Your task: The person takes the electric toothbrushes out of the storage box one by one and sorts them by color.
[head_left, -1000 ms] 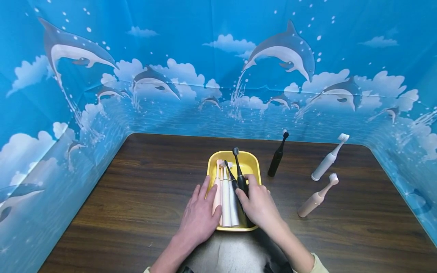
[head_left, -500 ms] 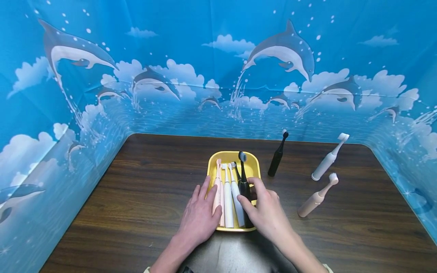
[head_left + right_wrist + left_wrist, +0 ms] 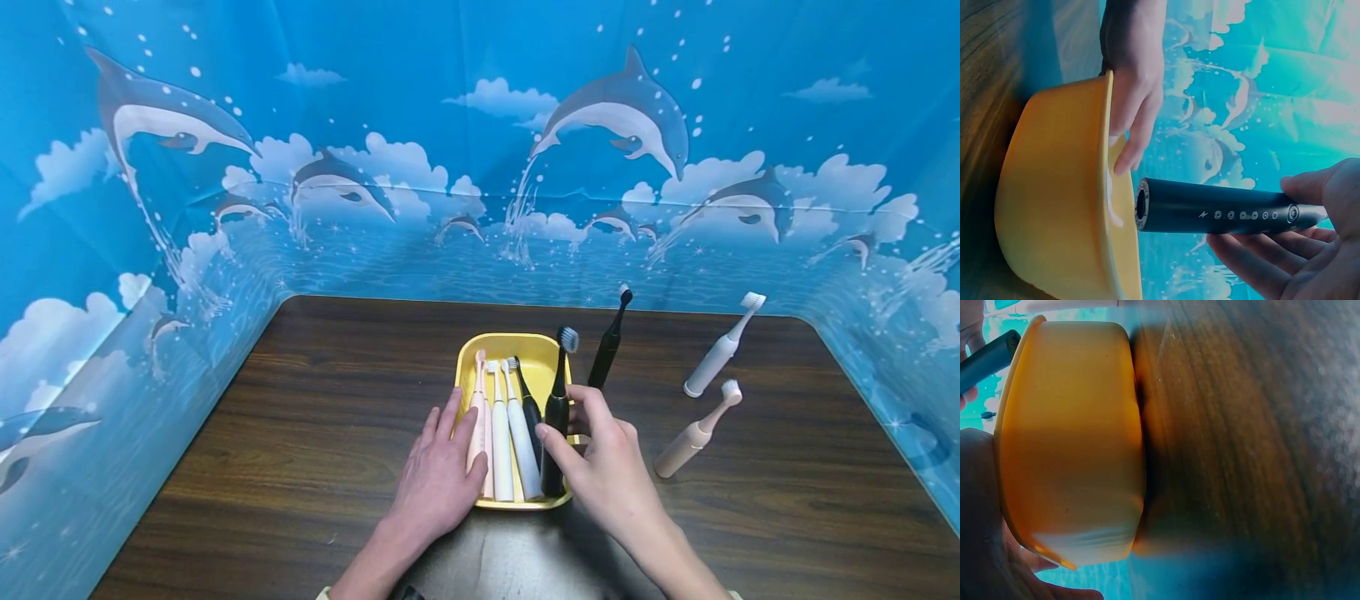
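A yellow tray stands at the table's front centre and holds pink, white, pale and black electric toothbrushes side by side. My right hand grips another black electric toothbrush by its handle and holds it tilted above the tray's right side, head pointing away. The right wrist view shows that handle clear of the tray rim. My left hand lies with straight fingers on the tray's left edge beside the pink toothbrush. The left wrist view shows the tray's outer wall.
Three more electric toothbrushes lie on the brown wooden table right of the tray: a black one, a white one and a beige one. Blue dolphin-print backdrop walls in the table at the back and sides.
My right hand has lifted the black toothbrush out of the row in the tray and carried it up and to the right. The left hand has stayed put.
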Demonstrator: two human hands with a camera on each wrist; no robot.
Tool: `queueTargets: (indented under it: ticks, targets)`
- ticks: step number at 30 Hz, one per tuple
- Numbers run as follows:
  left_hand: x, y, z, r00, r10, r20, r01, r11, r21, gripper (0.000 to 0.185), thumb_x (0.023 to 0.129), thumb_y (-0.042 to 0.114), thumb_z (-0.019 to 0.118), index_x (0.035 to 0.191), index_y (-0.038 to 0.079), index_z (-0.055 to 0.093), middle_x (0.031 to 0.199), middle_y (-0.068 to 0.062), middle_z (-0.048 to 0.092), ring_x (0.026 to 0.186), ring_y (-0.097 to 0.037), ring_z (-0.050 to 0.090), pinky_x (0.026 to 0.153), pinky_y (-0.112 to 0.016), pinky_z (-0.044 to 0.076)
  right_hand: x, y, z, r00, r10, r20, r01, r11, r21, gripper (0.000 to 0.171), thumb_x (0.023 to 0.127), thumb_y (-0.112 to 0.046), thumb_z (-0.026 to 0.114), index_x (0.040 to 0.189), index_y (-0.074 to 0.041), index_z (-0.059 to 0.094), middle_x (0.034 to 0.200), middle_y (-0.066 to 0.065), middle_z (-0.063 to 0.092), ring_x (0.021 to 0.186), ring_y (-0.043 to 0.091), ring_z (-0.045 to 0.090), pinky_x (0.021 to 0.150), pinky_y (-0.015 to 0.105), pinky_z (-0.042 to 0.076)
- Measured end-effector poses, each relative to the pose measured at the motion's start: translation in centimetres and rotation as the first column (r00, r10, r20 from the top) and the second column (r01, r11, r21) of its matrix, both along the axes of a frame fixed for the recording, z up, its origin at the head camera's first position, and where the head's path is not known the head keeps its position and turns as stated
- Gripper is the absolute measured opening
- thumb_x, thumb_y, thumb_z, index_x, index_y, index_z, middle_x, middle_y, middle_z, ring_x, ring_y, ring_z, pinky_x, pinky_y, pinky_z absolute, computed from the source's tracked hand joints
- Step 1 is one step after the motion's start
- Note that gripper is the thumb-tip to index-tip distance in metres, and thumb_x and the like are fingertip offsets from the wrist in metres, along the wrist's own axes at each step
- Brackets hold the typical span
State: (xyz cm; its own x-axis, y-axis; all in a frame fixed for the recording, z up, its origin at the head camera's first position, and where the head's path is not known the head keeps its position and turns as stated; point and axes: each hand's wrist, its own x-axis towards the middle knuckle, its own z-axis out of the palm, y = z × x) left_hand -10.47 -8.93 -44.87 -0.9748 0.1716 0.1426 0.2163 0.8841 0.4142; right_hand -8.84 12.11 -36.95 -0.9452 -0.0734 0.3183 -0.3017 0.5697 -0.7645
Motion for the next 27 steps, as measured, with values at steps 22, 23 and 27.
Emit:
queueTargets:
  ticks: [22, 23, 27]
  targets:
    - [-0.1, 0.0, 0.1, 1.0, 0.007, 0.014, -0.007, 1.0, 0.006, 0.056, 0.095, 0.032, 0.062, 0.146, 0.01, 0.056, 0.167, -0.01, 0.027, 0.143, -0.05, 0.036, 0.105, -0.067, 0.038, -5.9, 3.7, -4.7, 0.878, -0.316, -0.36, 0.236, 0.94, -0.248, 0.038, 0.091, 0.002, 0.074, 0.123, 0.01, 0.055, 0.109, 0.021, 0.072, 0.095, 0.034, 0.073, 0.086, 0.01, 0.048]
    - [0.0, 0.0, 0.1, 1.0, 0.008, 0.019, -0.008, 1.0, 0.006, 0.056, 0.095, 0.032, 0.062, 0.146, 0.01, 0.056, 0.167, -0.01, 0.027, 0.143, -0.05, 0.035, 0.105, -0.067, 0.038, -6.1, 3.8, -5.1, 0.874, -0.336, -0.351, 0.256, 0.932, -0.255, 0.038, 0.091, 0.001, 0.074, 0.123, 0.01, 0.055, 0.109, 0.02, 0.072, 0.096, 0.033, 0.073, 0.085, 0.012, 0.05]
    - [0.0, 0.0, 0.0, 1.0, 0.006, 0.021, -0.006, 1.0, 0.003, 0.056, 0.095, 0.032, 0.062, 0.147, 0.01, 0.055, 0.168, -0.009, 0.027, 0.143, -0.05, 0.035, 0.106, -0.067, 0.038, -6.9, 4.0, -6.3, 0.86, -0.403, -0.312, 0.326, 0.906, -0.271, 0.039, 0.092, -0.002, 0.074, 0.124, 0.008, 0.055, 0.108, 0.02, 0.069, 0.097, 0.03, 0.072, 0.085, 0.03, 0.057]
